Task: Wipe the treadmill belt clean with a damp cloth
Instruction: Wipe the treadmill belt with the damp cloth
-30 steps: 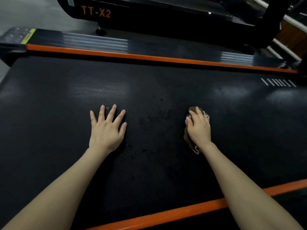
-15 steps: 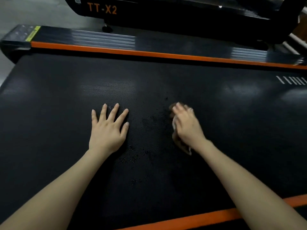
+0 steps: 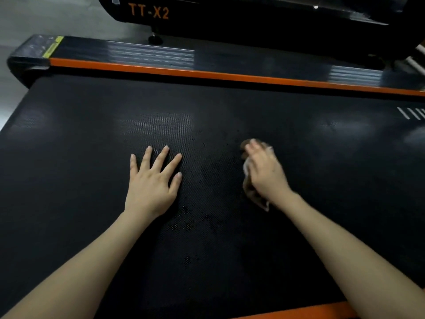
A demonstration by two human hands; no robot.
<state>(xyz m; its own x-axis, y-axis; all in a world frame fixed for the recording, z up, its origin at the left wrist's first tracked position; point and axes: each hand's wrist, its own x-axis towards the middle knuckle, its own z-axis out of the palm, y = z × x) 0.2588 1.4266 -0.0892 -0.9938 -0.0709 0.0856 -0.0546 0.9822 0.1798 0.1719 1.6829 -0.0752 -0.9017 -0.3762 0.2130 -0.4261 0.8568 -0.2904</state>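
Head view, looking down across the belt [image 3: 322,192]; black, finely dimpled, bounded on the far side by an orange rail [image 3: 207,73]; beyond that, a second machine marked TT-X2 [image 3: 148,11].

Rests the left hand [image 3: 150,187] flat on the belt, fingers [image 3: 161,157] straight and spread apart, holding nothing; presses the cloth [image 3: 251,195] to the belt under the right hand [image 3: 266,176], well to the right of the left; shows only a brownish wad with a paler edge, peeping out at the thumb side and by the wrist. Lays the right fingers over the wad, smeared by blur; cannot tell whether curled round it or merely flat on top. Dark spots [image 3: 187,226] between and below the hands; likely damp or dirt not yet wiped.

Handling, by judgement only: probably soft, light and limp, clammy with water; likely to bunch or roll under a push and to drag on the dimples rather than glide; nothing to break. Best taken as a folded pad under the palm, loose edges tucked in by the fingertips, pressure from the heel of the hand. Belt probably firm to press yet free to creep lengthwise under a hard shove; hence, perhaps, the bracing left hand.
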